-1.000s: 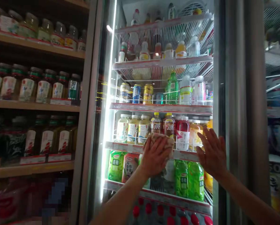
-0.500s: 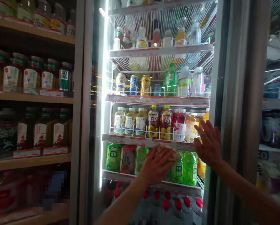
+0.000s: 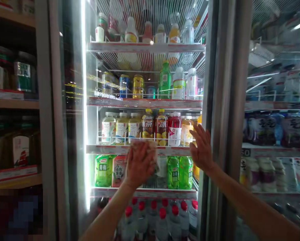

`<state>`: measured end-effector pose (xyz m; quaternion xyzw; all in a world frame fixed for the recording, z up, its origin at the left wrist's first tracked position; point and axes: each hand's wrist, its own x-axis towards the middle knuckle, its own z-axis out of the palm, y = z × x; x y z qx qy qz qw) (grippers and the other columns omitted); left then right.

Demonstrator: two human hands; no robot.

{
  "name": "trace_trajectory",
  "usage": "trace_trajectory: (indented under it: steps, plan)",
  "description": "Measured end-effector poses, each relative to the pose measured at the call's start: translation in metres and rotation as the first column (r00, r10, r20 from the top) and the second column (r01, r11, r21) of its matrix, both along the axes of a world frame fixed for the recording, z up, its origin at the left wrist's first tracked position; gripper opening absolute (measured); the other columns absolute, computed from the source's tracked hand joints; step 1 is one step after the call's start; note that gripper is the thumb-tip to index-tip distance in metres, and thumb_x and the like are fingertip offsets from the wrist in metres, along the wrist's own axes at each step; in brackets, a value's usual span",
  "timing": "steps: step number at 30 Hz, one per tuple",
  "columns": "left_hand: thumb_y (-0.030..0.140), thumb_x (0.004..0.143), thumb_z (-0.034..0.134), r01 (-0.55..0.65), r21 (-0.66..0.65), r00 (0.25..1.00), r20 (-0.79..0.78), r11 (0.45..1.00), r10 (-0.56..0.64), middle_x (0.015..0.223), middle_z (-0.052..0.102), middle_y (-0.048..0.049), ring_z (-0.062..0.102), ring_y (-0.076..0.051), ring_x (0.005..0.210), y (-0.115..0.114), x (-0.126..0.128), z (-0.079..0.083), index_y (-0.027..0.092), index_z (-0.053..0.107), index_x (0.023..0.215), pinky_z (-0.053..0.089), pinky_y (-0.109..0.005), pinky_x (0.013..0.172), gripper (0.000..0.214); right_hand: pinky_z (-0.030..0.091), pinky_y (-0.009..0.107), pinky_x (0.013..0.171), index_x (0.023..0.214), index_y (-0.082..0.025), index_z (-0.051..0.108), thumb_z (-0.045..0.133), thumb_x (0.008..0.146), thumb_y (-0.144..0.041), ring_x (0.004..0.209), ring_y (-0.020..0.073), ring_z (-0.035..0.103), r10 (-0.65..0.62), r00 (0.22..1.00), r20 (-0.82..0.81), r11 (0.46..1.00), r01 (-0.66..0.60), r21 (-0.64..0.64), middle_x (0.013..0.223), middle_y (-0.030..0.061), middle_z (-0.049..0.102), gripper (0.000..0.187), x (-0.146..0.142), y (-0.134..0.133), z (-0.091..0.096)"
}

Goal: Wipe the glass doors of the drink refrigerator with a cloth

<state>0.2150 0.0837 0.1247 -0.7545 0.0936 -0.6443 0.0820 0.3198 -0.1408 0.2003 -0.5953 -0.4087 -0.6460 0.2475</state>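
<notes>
My left hand (image 3: 141,164) is pressed flat over a pale, crumpled cloth (image 3: 151,146) on the glass door (image 3: 73,134) of a lit drinks fridge. Motion blurs the hand and the cloth, and part of the cloth is hidden under the fingers. Behind them, through the glass, runs a shelf rail between bottled teas (image 3: 134,129) and green drink packs (image 3: 103,170). My right hand (image 3: 201,149) rests with spread fingers at the door's right side, in front of orange drinks, and holds nothing.
A metal door frame (image 3: 234,110) stands just right of my right hand, with another glass-fronted fridge (image 3: 278,152) beyond it. On the left are wooden shelves (image 3: 14,103) of bottles. Red-capped bottles (image 3: 162,224) fill the fridge's lowest visible level.
My left hand has slid left and slightly up across the glass with the cloth. My right hand stays near the door's right side. The view has turned to the right.
</notes>
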Motion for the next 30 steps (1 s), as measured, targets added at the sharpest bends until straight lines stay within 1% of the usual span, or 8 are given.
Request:
trace_trajectory:
  steps: [4,7,10,13,16,19,25,30]
  plan:
    - [0.036,0.092,0.035,0.275,-0.285,0.955,-0.032,0.918,-0.296,0.152,0.026,-0.0096,0.025,-0.027,0.140,-0.003,-0.010,0.031,0.024,0.042,0.137,0.025,-0.049,0.113,0.047,0.036,0.048,0.109,0.140,-0.024,0.030,0.040,0.086,-0.017,0.137,0.0219,0.033,0.234,0.972,-0.008,0.962,-0.233,-0.140,0.146,0.0088,0.036,0.055,-0.035,0.025,-0.011]
    - [0.035,0.094,0.028,0.587,-0.520,0.751,0.063,0.620,-0.658,0.140,0.046,-0.0094,0.051,-0.021,0.122,-0.021,-0.013,0.034,0.025,0.041,0.135,0.047,-0.038,0.098,0.045,0.041,0.042,0.106,0.138,-0.018,0.031,0.039,0.086,-0.016,0.134,0.0185,0.037,0.278,0.960,-0.016,0.904,-0.268,-0.333,0.136,0.0111,0.048,0.052,-0.050,0.055,-0.043]
    - [0.039,0.093,0.032,0.590,-0.686,0.779,0.343,0.427,-0.525,0.130,0.054,-0.0098,0.061,-0.020,0.107,-0.009,-0.020,0.027,0.023,0.045,0.129,0.053,-0.036,0.087,0.041,0.033,0.046,0.111,0.130,-0.017,0.043,0.043,0.087,-0.022,0.137,0.0223,0.030,0.125,0.985,0.120,0.897,-0.061,-0.437,0.136,0.0110,0.050,0.043,-0.042,0.073,-0.064]
    - [0.044,0.088,0.043,0.339,-0.621,0.939,0.266,0.707,-0.216,0.138,0.046,-0.0132,0.043,-0.027,0.129,0.032,-0.031,0.016,0.019,0.048,0.127,0.036,-0.047,0.107,0.046,0.022,0.050,0.116,0.131,-0.022,0.045,0.044,0.089,-0.030,0.141,0.0232,0.020,-0.003,0.977,0.211,0.876,0.104,-0.470,0.144,0.0063,0.041,0.042,-0.022,0.064,-0.027]
    - [0.046,0.088,0.043,0.012,-0.448,0.995,0.097,0.894,0.035,0.148,0.030,-0.0187,0.024,-0.033,0.140,0.068,-0.036,0.001,0.014,0.043,0.134,0.022,-0.054,0.112,0.057,0.013,0.060,0.114,0.141,-0.024,0.032,0.039,0.092,-0.033,0.142,0.0282,0.016,-0.223,0.974,0.037,0.963,0.226,-0.150,0.150,0.0080,0.030,0.049,0.000,0.038,0.046]
    - [0.045,0.090,0.037,-0.171,-0.367,0.983,0.005,0.915,0.186,0.151,0.022,-0.0215,0.015,-0.035,0.141,0.080,-0.034,-0.013,0.011,0.033,0.141,0.018,-0.059,0.110,0.061,0.016,0.064,0.111,0.146,-0.019,0.021,0.035,0.093,-0.032,0.142,0.0319,0.015,-0.361,0.925,-0.114,0.931,0.364,0.007,0.153,0.0135,0.020,0.056,0.010,0.011,0.051]
    - [0.041,0.092,0.036,-0.226,-0.284,0.972,0.003,0.932,0.236,0.152,0.016,-0.0221,0.011,-0.034,0.143,0.074,-0.029,-0.021,0.012,0.021,0.146,0.016,-0.058,0.111,0.063,0.024,0.054,0.113,0.140,-0.026,0.037,0.047,0.086,-0.026,0.133,0.0263,0.036,-0.345,0.932,0.113,0.843,0.360,-0.399,0.135,0.0077,0.050,0.055,-0.014,-0.028,-0.116]
    - [0.043,0.091,0.037,-0.240,-0.303,0.969,-0.016,0.922,0.247,0.153,0.016,-0.0214,0.011,-0.034,0.143,0.075,-0.031,-0.019,0.012,0.021,0.146,0.016,-0.058,0.111,0.065,0.030,0.054,0.108,0.144,-0.015,0.029,0.037,0.091,-0.031,0.139,0.0299,0.024,-0.429,0.902,-0.045,0.900,0.424,-0.100,0.148,0.0162,0.030,0.055,0.002,-0.020,-0.018]
